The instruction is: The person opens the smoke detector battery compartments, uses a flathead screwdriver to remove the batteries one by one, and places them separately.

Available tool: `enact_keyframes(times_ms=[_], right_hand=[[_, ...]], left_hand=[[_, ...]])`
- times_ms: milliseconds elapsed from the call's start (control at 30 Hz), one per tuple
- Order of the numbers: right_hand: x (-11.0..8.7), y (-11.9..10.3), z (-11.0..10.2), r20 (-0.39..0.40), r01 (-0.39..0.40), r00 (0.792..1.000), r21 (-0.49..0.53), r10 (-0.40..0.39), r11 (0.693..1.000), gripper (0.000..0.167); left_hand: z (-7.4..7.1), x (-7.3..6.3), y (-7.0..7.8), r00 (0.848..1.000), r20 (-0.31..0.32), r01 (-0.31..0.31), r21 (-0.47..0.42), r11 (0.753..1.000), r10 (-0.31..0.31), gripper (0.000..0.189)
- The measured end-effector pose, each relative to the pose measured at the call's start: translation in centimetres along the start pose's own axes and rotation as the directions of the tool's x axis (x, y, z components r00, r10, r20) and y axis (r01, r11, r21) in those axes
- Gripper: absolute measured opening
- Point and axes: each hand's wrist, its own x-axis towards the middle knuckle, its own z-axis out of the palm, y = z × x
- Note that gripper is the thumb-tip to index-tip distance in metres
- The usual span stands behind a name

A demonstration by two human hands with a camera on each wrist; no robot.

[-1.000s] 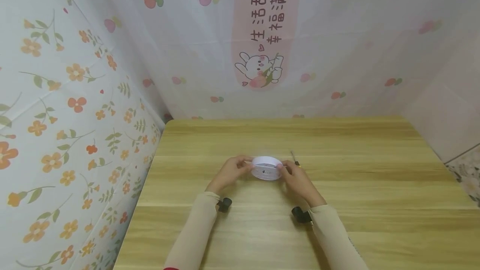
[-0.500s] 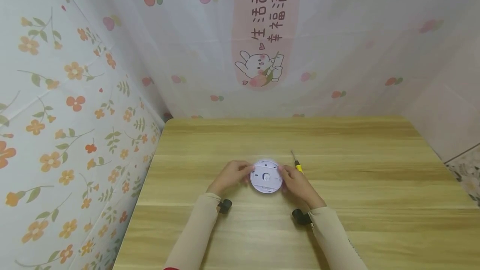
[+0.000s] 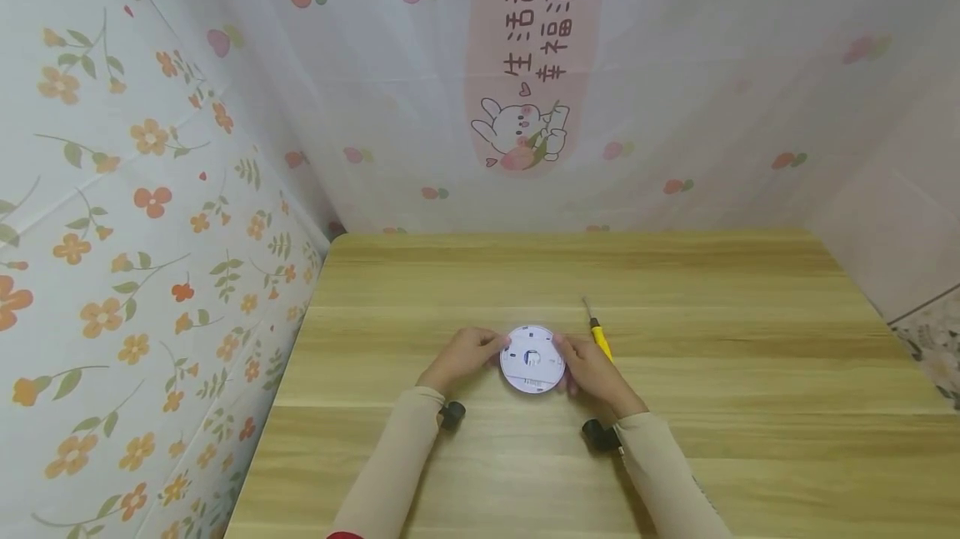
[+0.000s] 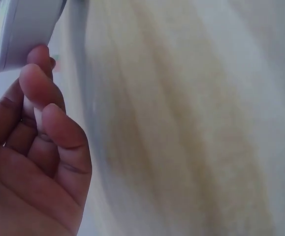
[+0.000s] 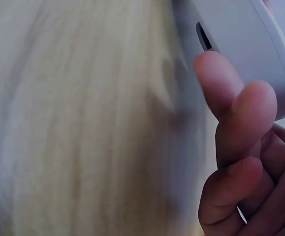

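A white round smoke detector (image 3: 531, 378) is held up over the table, its flat back with small slots and a round central opening facing the head camera. My left hand (image 3: 463, 356) pinches its left edge, thumb on the back face. On the opposite edge, my right hand (image 3: 596, 374) grips it between thumb and fingers. The left wrist view shows the smoke detector's side wall (image 4: 26, 32) against the fingertips (image 4: 39, 81). A dark slot (image 5: 204, 37) in the side wall appears in the right wrist view, just above a fingertip. The front face is hidden.
A screwdriver (image 3: 600, 337) with a yellow and black handle lies on the wooden table (image 3: 420, 281) beyond my right hand, which covers its handle end. Patterned curtains (image 3: 390, 89) hang behind and at the left. A black wrist camera (image 3: 600, 436) sits by the right sleeve.
The smoke detector has tilted from nearly edge-on to back face toward the head camera and come slightly nearer. Both hands keep hold of it. More of the screwdriver handle shows.
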Motion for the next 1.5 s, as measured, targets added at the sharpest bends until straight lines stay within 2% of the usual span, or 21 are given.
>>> enact_keyframes(times_ms=[133, 267, 400, 633, 900, 1200, 1367, 1500], right_hand=[[0.1, 0.4, 0.2, 0.018, 0.01, 1.0, 0.013, -0.011, 1.0, 0.047], [0.1, 0.5, 0.3, 0.028, 0.026, 0.999, 0.025, -0.027, 0.999, 0.045], [0.2, 0.6, 0.4, 0.022, 0.029, 0.999, 0.006, -0.029, 1.0, 0.045], [0.2, 0.6, 0.4, 0.004, 0.01, 1.0, 0.007, -0.01, 1.0, 0.045], [-0.1, 0.5, 0.1, 0.022, 0.009, 1.0, 0.001, -0.009, 1.0, 0.043], [-0.8, 0.6, -1.2, 0.038, 0.051, 0.998, -0.067, -0.049, 0.996, 0.046], [-1.0, 0.7, -1.5, 0.102, 0.066, 0.993, -0.017, -0.064, 0.998, 0.054], [-1.1, 0.7, -1.6, 0.158, 0.084, 0.984, 0.025, -0.087, 0.996, 0.062]], left_hand=[[0.2, -0.1, -0.1, 1.0, -0.001, -0.002, 0.016, 1.0, 0.002, 0.037], [0.4, -0.1, -0.1, 1.0, -0.018, -0.013, -0.005, 1.0, 0.013, 0.034], [0.7, -0.1, -0.2, 0.999, -0.04, -0.031, 0.0, 1.0, 0.031, 0.034], [0.9, -0.3, 0.1, 0.998, -0.055, -0.026, -0.003, 1.0, 0.026, 0.034], [0.7, -0.8, -0.1, 0.998, -0.039, -0.044, 0.103, 0.994, 0.048, 0.044], [0.7, -1.2, 0.7, 0.997, 0.009, -0.083, 0.112, 0.99, 0.082, 0.06], [0.8, -1.8, 1.6, 0.996, 0.045, -0.083, 0.203, 0.976, 0.076, 0.071], [0.9, -2.1, 2.0, 0.996, 0.049, -0.081, 0.261, 0.962, 0.071, 0.077]])
